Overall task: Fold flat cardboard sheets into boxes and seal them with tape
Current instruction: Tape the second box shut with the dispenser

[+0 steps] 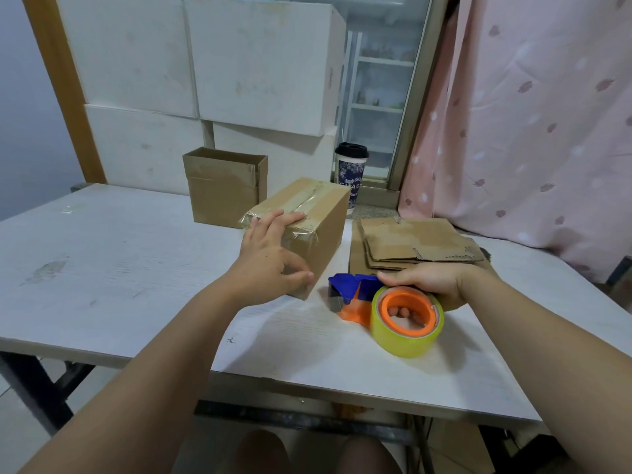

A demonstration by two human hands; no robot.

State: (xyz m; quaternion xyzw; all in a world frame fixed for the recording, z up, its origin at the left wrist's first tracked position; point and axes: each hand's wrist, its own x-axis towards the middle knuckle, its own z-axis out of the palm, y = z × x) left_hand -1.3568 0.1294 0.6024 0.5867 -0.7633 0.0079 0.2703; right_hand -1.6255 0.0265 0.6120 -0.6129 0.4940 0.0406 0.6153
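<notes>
Fingers of the left hand lay spread flat on the near top edge of the sealed box, thumb pressed against its near face; nothing was clasped, the hand only bore down on the cardboard. Right hand rested on the tape dispenser just right of the box, its fingers curled through the orange core and closed around the handle; the yellow roll stood on the counter. Clear tape ran along the box's top seam and wrapped over the near end, wrinkled there.

Judgement: the step in hand was smoothing the tape end down. To do it well, press from the seam outward over the corner so the wrinkles flatten and the tail bonds to the face, holding the box steady against sliding.

Flat cardboard sheets were stacked right of the box, beyond the dispenser. An open box stood behind the sealed one.
</notes>
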